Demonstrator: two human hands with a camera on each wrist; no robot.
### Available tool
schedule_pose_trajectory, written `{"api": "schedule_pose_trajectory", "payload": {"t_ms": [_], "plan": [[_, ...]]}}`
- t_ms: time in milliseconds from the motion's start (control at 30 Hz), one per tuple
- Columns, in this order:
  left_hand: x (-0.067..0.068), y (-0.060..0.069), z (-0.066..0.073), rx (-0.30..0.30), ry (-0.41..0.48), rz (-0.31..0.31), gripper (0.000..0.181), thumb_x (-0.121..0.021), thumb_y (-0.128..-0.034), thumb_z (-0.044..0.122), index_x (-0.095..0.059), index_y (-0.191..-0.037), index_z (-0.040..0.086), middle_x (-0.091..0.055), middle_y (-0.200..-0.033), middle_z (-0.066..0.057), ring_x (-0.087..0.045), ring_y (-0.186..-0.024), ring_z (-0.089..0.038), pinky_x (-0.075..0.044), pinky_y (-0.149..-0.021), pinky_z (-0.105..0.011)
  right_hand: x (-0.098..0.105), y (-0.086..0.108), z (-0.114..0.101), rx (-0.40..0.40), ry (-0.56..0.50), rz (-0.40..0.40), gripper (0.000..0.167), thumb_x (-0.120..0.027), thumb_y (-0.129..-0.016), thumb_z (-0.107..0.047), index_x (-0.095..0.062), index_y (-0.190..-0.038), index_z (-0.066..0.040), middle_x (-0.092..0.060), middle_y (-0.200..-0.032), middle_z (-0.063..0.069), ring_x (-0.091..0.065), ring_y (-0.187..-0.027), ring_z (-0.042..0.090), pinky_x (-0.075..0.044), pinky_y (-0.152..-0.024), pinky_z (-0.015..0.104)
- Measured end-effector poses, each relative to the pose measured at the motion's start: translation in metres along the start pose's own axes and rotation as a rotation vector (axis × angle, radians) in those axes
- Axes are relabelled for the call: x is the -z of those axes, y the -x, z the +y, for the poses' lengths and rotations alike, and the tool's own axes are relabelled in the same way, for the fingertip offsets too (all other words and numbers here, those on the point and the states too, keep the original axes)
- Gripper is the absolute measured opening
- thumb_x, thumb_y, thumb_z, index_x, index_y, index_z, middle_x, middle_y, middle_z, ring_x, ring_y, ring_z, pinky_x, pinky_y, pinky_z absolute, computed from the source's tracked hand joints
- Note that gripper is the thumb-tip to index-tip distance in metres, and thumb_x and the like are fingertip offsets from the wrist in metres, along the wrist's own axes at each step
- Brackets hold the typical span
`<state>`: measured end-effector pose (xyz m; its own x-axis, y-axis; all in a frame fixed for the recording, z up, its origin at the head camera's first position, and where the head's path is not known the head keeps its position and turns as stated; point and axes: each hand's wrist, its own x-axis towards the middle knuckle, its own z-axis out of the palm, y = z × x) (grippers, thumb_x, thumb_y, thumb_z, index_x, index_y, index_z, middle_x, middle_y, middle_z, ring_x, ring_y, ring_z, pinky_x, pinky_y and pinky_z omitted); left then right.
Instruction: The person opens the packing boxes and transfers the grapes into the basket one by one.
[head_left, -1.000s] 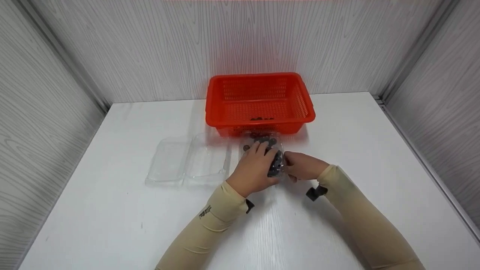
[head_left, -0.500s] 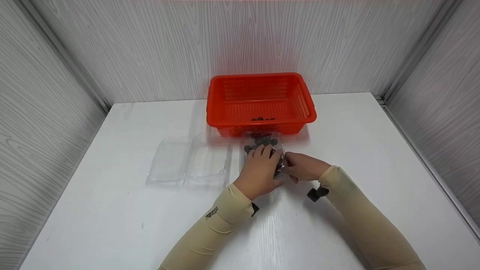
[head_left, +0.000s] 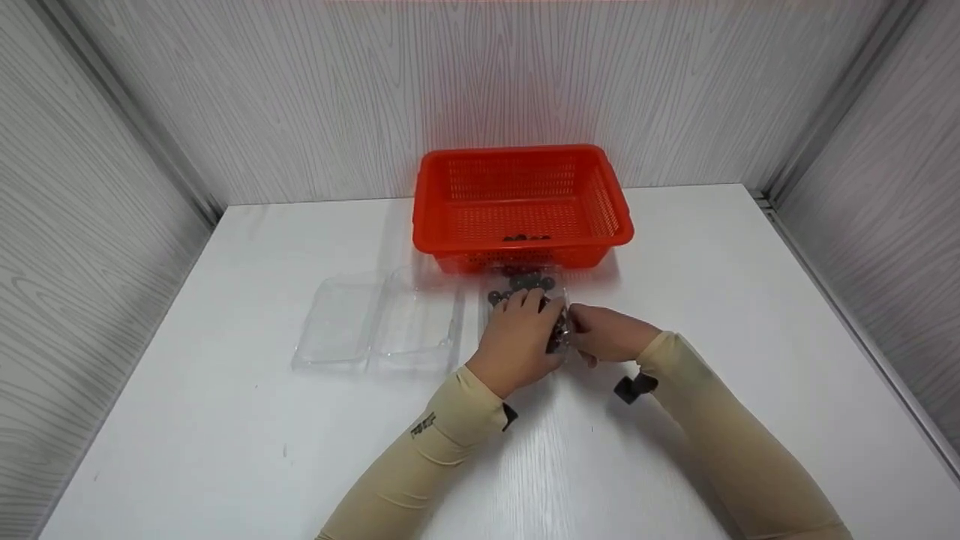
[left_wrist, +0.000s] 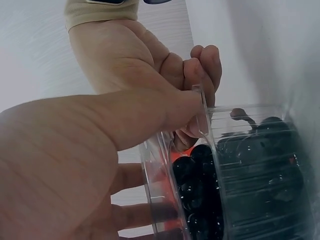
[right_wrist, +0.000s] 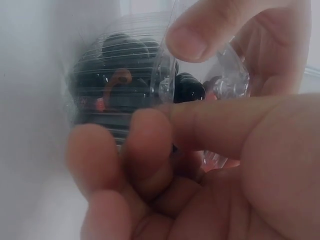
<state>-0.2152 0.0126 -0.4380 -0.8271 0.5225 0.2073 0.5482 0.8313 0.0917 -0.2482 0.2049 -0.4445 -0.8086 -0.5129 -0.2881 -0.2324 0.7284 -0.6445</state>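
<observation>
A clear plastic clamshell box (head_left: 557, 276) of dark, round, grape-like fruit (head_left: 525, 282) rests on the table before the red basket. My left hand (head_left: 519, 337) lies over its lid, fingers spread on top. In the left wrist view, the left thumb (left_wrist: 155, 112) hooks the box's front rim, and a gap between lid and base shows the fruit (left_wrist: 192, 192). At the near right corner, my right hand (head_left: 611, 334) pinches the rim with curled fingers. Through the base, the right wrist view shows a brown stem (right_wrist: 116, 80). The left palm hides part of the lid.
Behind the box stands a red perforated basket (head_left: 521, 248) with several dark fruits near its front wall. Another clear clamshell box (head_left: 337, 322) lies opened flat on the left of the white table (head_left: 247, 420). Pale wood-grain panels (head_left: 300, 97) enclose the back and sides.
My left hand has slid slightly right and toward me over the lid, uncovering more fruit at the far left. The right hand has stayed at the corner.
</observation>
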Motion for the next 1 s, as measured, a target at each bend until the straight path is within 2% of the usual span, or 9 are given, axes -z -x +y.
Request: {"api": "schedule_pose_trajectory", "payload": {"t_ms": [267,533,1000], "plan": [[0.0054,-0.0005,-0.001,0.001,0.06,-0.006,0.068,-0.078,-0.0859,0.04,-0.056,-0.145,0.014,-0.059,-0.137,-0.013,-0.057,-0.128,-0.035,-0.049,-0.104,-0.054,0.0008,0.0009,-0.0017,-0.011,-0.015,0.0,0.007,-0.052,-0.106,-0.016,-0.054,-0.105,-0.009,-0.056,-0.07,0.003,-0.054,-0.061,0.017,-0.046,-0.064,0.033],[0.0029,-0.001,-0.004,-0.013,0.076,-0.001,0.062,-0.074,-0.0868,0.034,-0.058,-0.143,0.013,-0.061,-0.133,-0.012,-0.059,-0.124,-0.034,-0.05,-0.104,-0.052,0.0001,0.0012,-0.0002,-0.017,0.005,-0.009,0.008,-0.054,-0.106,-0.015,-0.053,-0.103,-0.008,-0.058,-0.071,0.003,-0.054,-0.063,0.016,-0.045,-0.066,0.032],[0.0082,-0.0017,-0.0058,0.002,0.11,-0.052,0.063,-0.07,-0.0887,0.033,-0.055,-0.147,0.013,-0.06,-0.136,-0.012,-0.057,-0.127,-0.034,-0.047,-0.109,-0.051,0.0003,0.0006,-0.0017,-0.029,-0.001,-0.02,0.01,-0.056,-0.107,-0.02,-0.055,-0.106,-0.01,-0.058,-0.073,0.002,-0.054,-0.063,0.016,-0.046,-0.065,0.033]]}}
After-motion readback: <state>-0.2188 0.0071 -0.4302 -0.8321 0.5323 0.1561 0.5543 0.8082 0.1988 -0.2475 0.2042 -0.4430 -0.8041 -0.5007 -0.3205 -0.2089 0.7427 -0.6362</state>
